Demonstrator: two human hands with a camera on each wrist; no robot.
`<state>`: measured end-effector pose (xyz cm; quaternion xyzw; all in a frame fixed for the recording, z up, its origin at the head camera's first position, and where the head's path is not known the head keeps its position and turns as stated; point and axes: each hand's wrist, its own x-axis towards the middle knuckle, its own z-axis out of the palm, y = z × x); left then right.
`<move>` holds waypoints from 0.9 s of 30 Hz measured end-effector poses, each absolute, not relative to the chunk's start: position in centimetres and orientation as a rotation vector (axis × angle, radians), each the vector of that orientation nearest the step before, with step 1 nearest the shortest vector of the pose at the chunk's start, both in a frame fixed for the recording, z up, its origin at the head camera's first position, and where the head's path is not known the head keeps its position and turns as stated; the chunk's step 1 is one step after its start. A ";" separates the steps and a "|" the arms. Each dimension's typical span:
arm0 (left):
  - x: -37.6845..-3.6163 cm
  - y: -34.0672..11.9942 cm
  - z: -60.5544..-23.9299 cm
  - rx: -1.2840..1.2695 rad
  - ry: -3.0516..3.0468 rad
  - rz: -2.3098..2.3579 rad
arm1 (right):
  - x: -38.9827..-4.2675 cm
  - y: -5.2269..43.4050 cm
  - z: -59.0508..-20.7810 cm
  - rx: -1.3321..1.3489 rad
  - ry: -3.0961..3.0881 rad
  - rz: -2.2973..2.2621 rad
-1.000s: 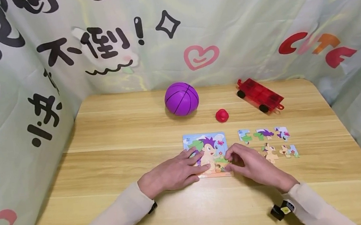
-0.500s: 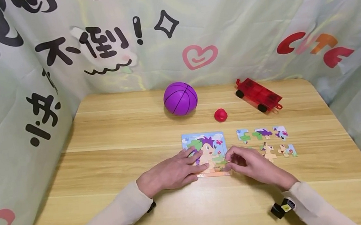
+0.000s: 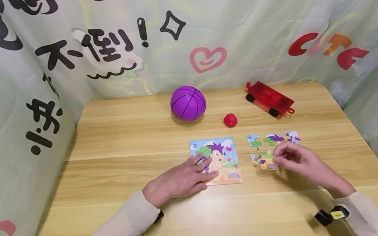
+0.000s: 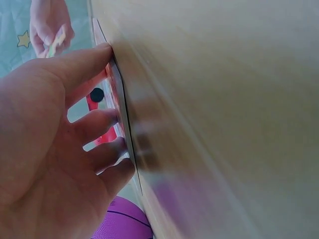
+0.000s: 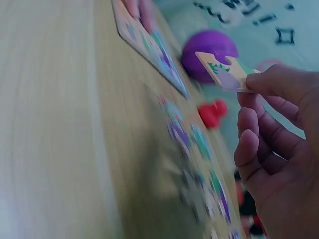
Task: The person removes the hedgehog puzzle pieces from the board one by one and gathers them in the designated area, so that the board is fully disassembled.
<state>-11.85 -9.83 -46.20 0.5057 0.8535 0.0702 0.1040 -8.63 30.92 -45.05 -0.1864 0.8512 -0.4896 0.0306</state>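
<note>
My left hand (image 3: 178, 181) lies spread over the left part of the puzzle board (image 3: 229, 140), fingers fairly straight. In the left wrist view its fingertips (image 4: 124, 172) press along the board. The board bears a cartoon figure with purple spiky hair. To the right of the board, my right hand (image 3: 306, 163) pinches a puzzle piece (image 3: 267, 161) between thumb and fingers. That piece, orange with green and purple, is held up off the table in the right wrist view, tilted. Beneath and beyond it lie several loose puzzle pieces (image 3: 254, 142), some hidden by the right hand.
Behind the board sits a purple ball (image 3: 188, 103). A small red hat-shaped thing (image 3: 230, 120) lies right of it, and a red toy wagon (image 3: 270, 99) with black wheels stands at the back right. A printed curtain (image 3: 155, 71) hangs along the table's back edge.
My right hand has moved right from the board's lower right corner, lifting the puzzle piece away over the loose pieces. The left hand has stayed on the board.
</note>
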 end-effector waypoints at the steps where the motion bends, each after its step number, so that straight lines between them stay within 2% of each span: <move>1: -11.8 -9.9 -46.2 1.488 2.517 0.208 | -8.4 31.6 -44.9 -0.551 2.639 -1.499; 11: -11.8 -9.9 -46.0 1.483 2.517 0.221 | -6.2 37.6 -45.3 -0.329 2.681 -1.378; 15: -11.7 -9.9 -46.0 1.463 2.513 0.214 | -5.4 39.4 -45.9 -0.318 2.686 -1.368; 27: -11.8 -9.8 -46.0 1.447 2.511 0.198 | -3.6 41.5 -47.8 -0.228 2.712 -1.317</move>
